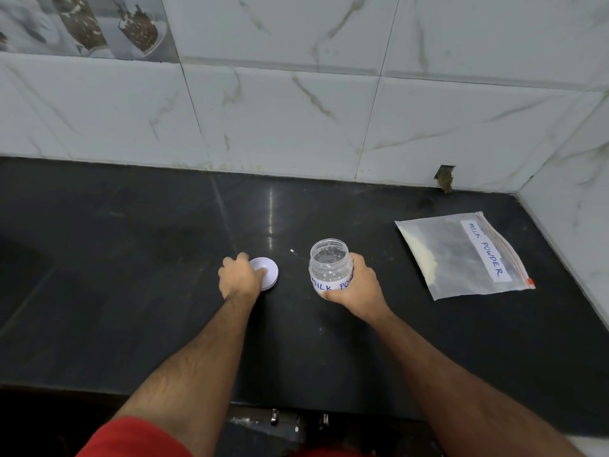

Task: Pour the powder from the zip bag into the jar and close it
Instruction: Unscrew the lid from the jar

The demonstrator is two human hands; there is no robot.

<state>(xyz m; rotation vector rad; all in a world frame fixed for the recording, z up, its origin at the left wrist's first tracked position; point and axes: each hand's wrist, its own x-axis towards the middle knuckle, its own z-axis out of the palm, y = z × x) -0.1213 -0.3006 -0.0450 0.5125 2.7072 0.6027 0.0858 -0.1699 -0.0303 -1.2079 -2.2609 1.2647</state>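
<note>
A clear plastic jar point(329, 262) with a white "MILK POWDER" label stands upright and uncapped on the black counter point(131, 258). It looks empty inside. My right hand point(357, 285) wraps around its lower right side. To its left the white round lid point(268, 273) lies on the counter, underside up, and my left hand point(240, 277) grips its left edge with the fingers over the rim. Further right, a clear zip bag point(464, 255) lies flat, labelled "MILK POWDER", with pale powder gathered along its left side and a red slider at its near right corner.
White marble-look wall tiles point(296, 110) back the counter, and a side wall closes the right end just past the bag. A chipped hole point(445, 178) sits at the base of the back wall. The counter's front edge runs below my forearms.
</note>
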